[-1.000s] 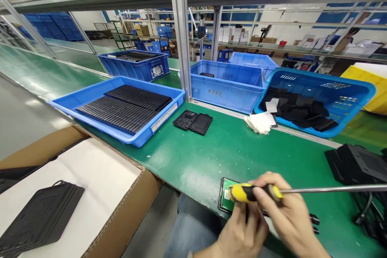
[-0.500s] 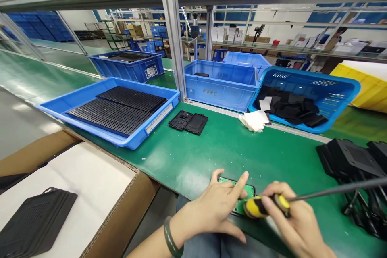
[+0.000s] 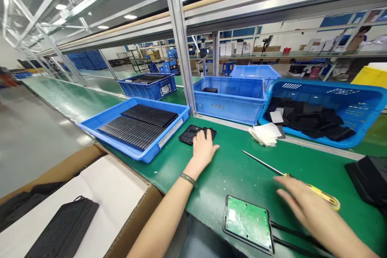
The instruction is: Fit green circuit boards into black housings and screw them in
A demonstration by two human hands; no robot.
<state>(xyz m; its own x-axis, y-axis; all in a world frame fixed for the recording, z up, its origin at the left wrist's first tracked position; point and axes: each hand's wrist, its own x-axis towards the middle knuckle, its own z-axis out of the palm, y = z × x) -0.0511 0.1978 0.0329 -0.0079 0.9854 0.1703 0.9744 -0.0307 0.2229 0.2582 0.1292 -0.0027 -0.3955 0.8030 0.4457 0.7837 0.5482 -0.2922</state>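
My left hand (image 3: 203, 150) reaches out with fingers spread over the right one of two black plastic covers (image 3: 188, 135); whether the fingertips touch it is hard to tell. Holding nothing, my right hand (image 3: 305, 199) hovers beside a screwdriver with a yellow and black handle (image 3: 323, 196), its fingers stretched out. The screwdriver lies on the green bench (image 3: 223, 173), its long shaft pointing to the far left. Near the front edge rests a black case half with a green circuit board (image 3: 250, 222) face up in it; black cables run out to its right.
A blue tray (image 3: 142, 158) of black cases stands left, beyond a cardboard box (image 3: 133, 217). Blue bins (image 3: 228, 107), a blue basket (image 3: 302, 139) of black pieces and white sheets (image 3: 265, 134) line the back. A metal post (image 3: 181, 48) rises there. Black devices (image 3: 367, 179) lie right.
The screwdriver has left my right hand and lies on the bench. My left hand has moved from the circuit board forward to the black covers. The view has tilted upward.
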